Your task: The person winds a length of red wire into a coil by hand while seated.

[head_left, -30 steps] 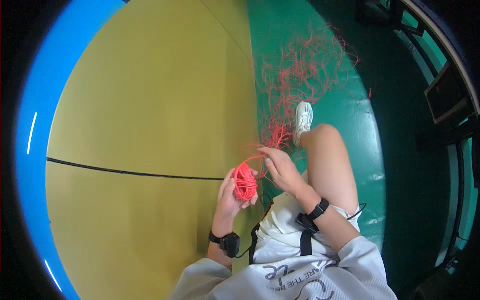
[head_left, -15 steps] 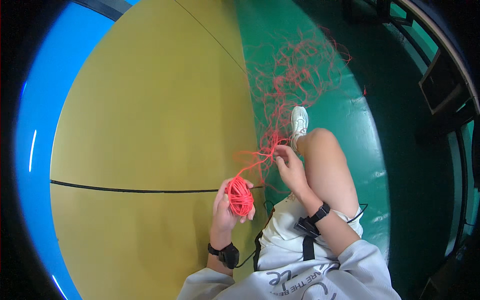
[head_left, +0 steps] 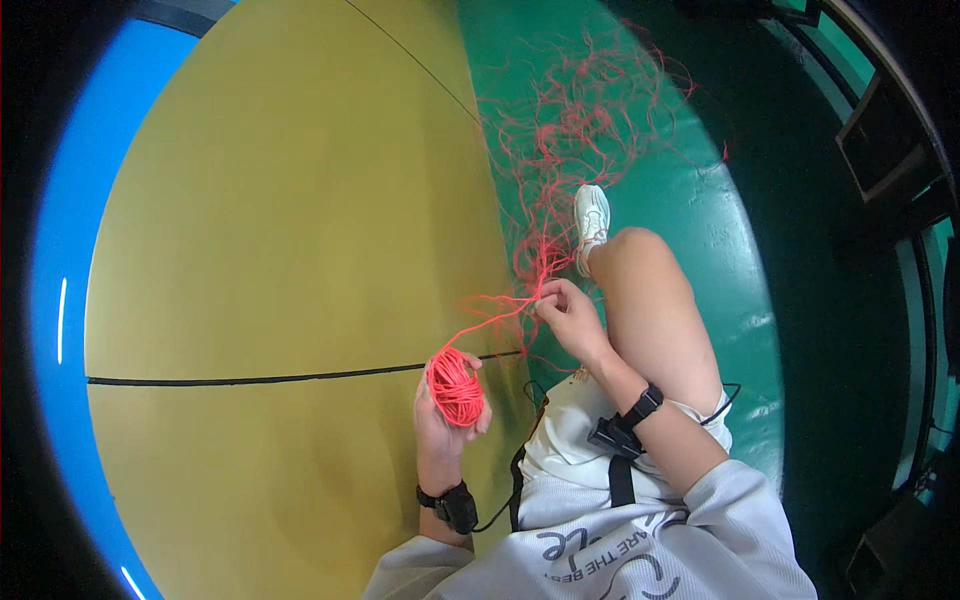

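An oval ball of red cord (head_left: 456,388) rests in my left hand (head_left: 437,428), its fingers wrapped round the underside and sides. From the top of the ball a strand runs up and right to my right hand (head_left: 570,315). There my thumb and fingertips are pinched on the red cord (head_left: 537,297), beside several loose loops. Beyond that hand the cord spreads into a loose tangle (head_left: 570,140) on the green floor.
A yellowish surface (head_left: 270,230) with a black line (head_left: 250,380) across it lies at my left, edged by a blue band (head_left: 70,260). My white shoe (head_left: 591,215) stands beside the tangle. Dark metal frames (head_left: 885,150) stand at the far right. Each wrist wears a strapped black device (head_left: 458,508).
My left hand has shifted left with the ball, away from the right hand, and the strand between them is longer. The right hand's fingers have closed on the cord. The view has shifted slightly.
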Available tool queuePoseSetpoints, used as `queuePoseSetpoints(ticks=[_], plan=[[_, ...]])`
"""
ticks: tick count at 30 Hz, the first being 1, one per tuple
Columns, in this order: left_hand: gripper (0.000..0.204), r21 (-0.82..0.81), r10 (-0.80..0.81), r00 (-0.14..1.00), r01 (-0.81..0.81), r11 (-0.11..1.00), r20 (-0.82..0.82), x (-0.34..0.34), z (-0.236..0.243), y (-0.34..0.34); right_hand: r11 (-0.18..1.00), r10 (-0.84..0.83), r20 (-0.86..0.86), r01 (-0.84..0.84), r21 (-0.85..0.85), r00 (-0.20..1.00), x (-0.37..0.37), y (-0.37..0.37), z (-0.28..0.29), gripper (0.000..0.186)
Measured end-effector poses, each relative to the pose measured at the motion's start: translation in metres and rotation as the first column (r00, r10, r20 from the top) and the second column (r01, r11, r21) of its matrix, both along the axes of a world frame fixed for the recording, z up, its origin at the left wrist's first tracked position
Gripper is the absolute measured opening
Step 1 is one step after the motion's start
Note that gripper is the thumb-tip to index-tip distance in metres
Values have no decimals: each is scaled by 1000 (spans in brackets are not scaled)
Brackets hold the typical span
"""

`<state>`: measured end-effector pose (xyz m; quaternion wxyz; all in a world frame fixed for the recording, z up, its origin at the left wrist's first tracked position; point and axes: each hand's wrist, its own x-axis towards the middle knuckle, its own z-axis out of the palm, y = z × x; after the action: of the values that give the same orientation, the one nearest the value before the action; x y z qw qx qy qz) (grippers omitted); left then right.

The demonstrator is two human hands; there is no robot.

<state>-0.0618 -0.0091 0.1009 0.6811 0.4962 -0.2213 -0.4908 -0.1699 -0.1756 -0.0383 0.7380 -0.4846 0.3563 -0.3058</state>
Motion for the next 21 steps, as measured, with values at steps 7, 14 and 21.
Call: queuePoseSetpoints(ticks=[7,14,21], plan=[[59,-3,13,1000,-13,1000,-22,10,-8,4,997,-61,-41,59,-41,997,-2,3,12,15],[59,35,141,989,-140,990,-36,-1,0,-5,992,-19,94,7,125,995,-8,4,21,9],[55,-62,-37,999,38,997,16,10,-3,-3,996,70,187,-78,38,980,-11,11,22,9]])
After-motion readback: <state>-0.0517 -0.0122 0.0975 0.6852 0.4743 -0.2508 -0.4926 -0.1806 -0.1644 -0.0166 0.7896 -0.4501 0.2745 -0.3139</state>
